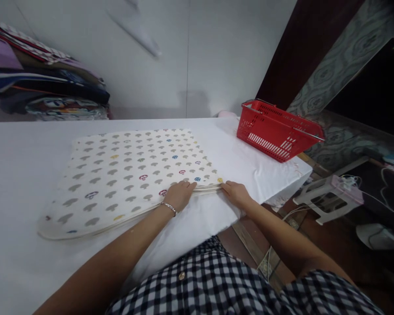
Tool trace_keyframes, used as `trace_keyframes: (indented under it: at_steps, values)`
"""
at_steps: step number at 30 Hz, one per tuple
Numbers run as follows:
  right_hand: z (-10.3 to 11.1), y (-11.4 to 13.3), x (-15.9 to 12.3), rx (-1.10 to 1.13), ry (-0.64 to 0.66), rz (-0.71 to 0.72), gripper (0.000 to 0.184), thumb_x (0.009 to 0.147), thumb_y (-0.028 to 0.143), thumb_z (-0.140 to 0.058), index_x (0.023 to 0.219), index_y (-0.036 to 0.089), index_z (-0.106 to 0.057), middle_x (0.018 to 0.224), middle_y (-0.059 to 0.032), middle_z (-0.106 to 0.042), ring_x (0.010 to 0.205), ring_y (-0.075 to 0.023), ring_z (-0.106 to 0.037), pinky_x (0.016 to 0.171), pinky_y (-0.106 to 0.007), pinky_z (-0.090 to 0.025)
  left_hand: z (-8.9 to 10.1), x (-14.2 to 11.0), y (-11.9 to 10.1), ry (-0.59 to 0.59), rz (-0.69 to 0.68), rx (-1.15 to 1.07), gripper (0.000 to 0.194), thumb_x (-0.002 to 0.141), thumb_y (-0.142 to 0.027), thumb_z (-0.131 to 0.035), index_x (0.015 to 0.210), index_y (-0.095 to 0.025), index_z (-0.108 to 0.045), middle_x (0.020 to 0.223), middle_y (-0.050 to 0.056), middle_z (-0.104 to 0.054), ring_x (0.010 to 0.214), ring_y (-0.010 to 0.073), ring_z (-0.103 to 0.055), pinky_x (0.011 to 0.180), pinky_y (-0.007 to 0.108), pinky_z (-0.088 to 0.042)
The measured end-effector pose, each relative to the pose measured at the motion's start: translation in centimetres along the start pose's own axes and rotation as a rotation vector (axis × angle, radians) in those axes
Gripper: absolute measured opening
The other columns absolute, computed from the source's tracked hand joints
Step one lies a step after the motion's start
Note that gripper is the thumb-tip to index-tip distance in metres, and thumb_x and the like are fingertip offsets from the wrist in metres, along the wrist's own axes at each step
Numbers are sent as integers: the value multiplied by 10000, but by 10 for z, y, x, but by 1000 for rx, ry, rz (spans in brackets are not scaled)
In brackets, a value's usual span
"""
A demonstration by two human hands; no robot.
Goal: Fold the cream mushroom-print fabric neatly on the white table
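A cream cloth (134, 166) printed with grey, red, blue and yellow mushrooms lies folded in layers on a white-covered table (223, 148). It looks like a small blanket, spread flat, its layered edge towards me. My left hand (180, 195) grips the near edge right of its middle, fingers on top and thumb out of sight below. At the near right corner my right hand (235, 194) pinches the same layers. A short stretch of edge shows between the two hands.
A red plastic basket (276, 131) with metal handles stands at the table's back right. Folded fabrics (49, 87) are stacked beyond the far left edge. A white stool (331, 197) with cables stands on the floor to the right.
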State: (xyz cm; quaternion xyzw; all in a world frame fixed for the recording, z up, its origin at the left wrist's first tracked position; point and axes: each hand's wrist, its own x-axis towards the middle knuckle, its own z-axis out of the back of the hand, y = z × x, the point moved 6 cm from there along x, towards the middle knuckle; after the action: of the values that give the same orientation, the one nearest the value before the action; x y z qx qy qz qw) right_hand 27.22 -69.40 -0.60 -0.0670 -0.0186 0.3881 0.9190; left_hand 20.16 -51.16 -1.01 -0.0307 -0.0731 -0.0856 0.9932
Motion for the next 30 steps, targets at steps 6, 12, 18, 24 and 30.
trace_keyframes:
  at_steps: [6,12,18,24,30]
  values:
    - [-3,-1,-1,-3,15,23,285,940,295,-271,990,199,-535,895,-47,-602,765,-147,-556,600,-229,-337,3,-6,-10,-205,-160,7,345,839,-78,-379,1126,-219,-511,1243,70,-502,1085,196,-467,831,328,-388]
    - [-1,-4,4,46,19,53,253,926,280,-315,1017,204,-539,914,-49,-613,790,-149,-563,630,-227,-355,2,4,-30,-252,-395,46,226,853,-111,-397,951,-202,-579,1331,42,-428,1151,213,-409,908,372,-338]
    - [0,-5,6,81,-15,95,240,909,262,-345,1024,204,-547,896,-41,-624,773,-150,-567,617,-224,-350,-3,21,-32,-213,-313,-28,221,843,-125,-427,945,-214,-601,1305,44,-457,1105,209,-452,841,352,-373]
    - [0,7,4,68,-109,188,244,903,244,-331,974,188,-557,859,-48,-620,763,-154,-546,618,-234,-337,-6,22,-27,-218,-245,-81,266,806,-50,-423,927,-212,-596,1287,34,-474,1080,187,-474,824,334,-395]
    - [0,23,3,80,-183,247,242,891,224,-343,844,185,-578,793,-34,-609,692,-137,-512,591,-240,-312,-5,21,-29,-175,-228,-26,192,806,-74,-443,913,-180,-561,1234,57,-507,1040,193,-491,802,332,-404]
